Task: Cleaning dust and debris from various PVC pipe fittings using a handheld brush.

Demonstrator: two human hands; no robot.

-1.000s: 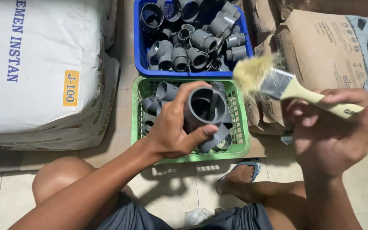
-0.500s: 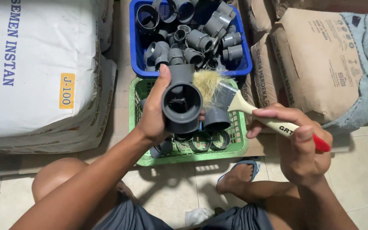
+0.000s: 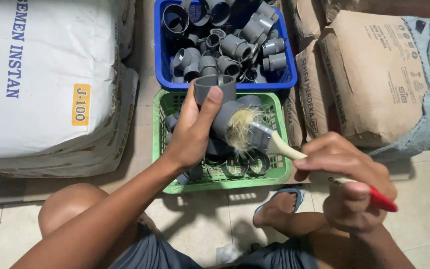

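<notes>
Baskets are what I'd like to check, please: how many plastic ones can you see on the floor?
2. The blue basket sits farther from the person, full of grey pipe fittings. The green basket lies just in front of it, below the left hand. None seems hidden.

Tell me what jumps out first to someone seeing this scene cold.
At centre, the left hand grips a grey pipe fitting while the right hand dusts it with a paintbrush. Below sits a green basket, behind it a blue basket heaped with fittings.
</notes>
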